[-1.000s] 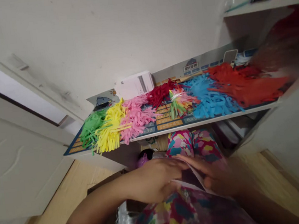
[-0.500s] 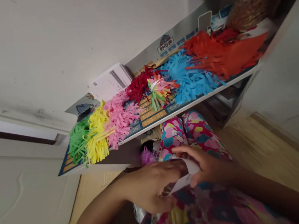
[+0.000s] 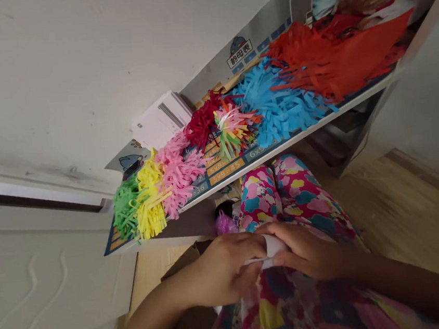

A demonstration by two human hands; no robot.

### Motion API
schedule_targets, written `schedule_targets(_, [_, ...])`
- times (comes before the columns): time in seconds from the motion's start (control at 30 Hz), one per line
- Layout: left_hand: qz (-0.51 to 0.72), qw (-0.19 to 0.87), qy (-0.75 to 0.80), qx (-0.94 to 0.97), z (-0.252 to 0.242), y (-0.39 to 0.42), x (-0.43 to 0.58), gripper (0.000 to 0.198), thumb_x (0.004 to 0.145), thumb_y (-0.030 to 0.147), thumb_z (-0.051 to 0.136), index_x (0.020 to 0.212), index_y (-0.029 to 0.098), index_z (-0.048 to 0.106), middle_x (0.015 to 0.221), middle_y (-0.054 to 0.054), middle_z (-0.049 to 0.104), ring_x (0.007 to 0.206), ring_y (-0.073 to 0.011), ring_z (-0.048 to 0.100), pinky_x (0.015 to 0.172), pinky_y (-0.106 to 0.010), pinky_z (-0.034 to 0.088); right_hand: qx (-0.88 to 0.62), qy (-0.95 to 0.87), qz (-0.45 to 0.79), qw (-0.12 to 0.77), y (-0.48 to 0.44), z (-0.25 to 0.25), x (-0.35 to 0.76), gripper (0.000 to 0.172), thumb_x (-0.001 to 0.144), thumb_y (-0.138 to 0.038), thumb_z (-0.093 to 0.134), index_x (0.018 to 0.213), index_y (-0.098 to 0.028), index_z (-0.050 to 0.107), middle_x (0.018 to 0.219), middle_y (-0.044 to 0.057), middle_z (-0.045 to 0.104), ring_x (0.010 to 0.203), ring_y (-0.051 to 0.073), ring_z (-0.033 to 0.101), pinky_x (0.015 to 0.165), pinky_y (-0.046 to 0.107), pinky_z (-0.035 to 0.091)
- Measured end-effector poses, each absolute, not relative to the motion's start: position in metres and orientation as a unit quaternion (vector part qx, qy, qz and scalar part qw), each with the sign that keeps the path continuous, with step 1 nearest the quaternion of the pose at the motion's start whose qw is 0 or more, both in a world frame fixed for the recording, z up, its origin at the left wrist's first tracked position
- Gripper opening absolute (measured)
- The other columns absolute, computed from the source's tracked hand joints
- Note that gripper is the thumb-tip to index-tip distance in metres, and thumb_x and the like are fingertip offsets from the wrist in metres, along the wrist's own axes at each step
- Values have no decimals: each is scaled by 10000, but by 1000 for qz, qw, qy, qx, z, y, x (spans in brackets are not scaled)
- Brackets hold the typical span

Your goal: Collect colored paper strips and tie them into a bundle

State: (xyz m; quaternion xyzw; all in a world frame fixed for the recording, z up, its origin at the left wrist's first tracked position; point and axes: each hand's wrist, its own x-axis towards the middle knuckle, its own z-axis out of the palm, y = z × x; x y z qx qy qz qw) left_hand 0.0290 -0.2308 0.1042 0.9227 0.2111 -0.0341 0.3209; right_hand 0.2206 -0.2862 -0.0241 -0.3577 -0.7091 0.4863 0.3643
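Over the lap, my left hand (image 3: 230, 265) and my right hand (image 3: 307, 249) are close together on a curved white band (image 3: 273, 248), possibly a roll of tape. The left fingers are bent and pinch its left side. My right thumb and fingers curl around its right side. Much of the band is hidden by the fingers, so its kind is unclear. On the desk ahead lies a small multicoloured tassel (image 3: 231, 129), tied with white at its top.
On the narrow desk lie fringed paper bunches: green (image 3: 125, 206), yellow (image 3: 149, 198), pink (image 3: 181, 173), dark red (image 3: 205, 121), blue (image 3: 284, 105) and red-orange (image 3: 342, 62). A white card stack (image 3: 162, 119) leans at the wall. A purple bundle (image 3: 225, 222) sits below the desk.
Both hands have closed in around the white band, which showed as a wider open loop before. The camera view has shifted slightly; the paper bunches stay in place.
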Motion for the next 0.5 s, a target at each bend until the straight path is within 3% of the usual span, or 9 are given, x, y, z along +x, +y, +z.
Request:
schedule_targets(0.2, [38,204,255,944,99,-242,28,150,942,169,523,1071,164,601,913,-68,717,786,-168,658,726,-265,510,-413,-698,425,402,-287,-28,213,274,979,-369,453,1114,-174,589,1058,106,698,961,226,657,815,339,495])
schedule_targets(0.37, [69,192,276,939,99,-241,28,179,930,167,547,1074,141,651,1040,-129,692,961,-203,658,832,-310,551,-439,-659,427,436,-287,-24,209,217,952,-375,490,1012,-185,576,856,37,683,748,178,650,662,293,484])
schedule_targets(0.5, [62,224,279,932,98,-236,27,171,934,172,535,1034,147,672,1043,-129,692,968,-206,650,867,-343,548,-479,-633,372,481,-293,-33,201,233,930,-401,527,1008,-188,580,867,53,707,768,196,681,671,303,518])
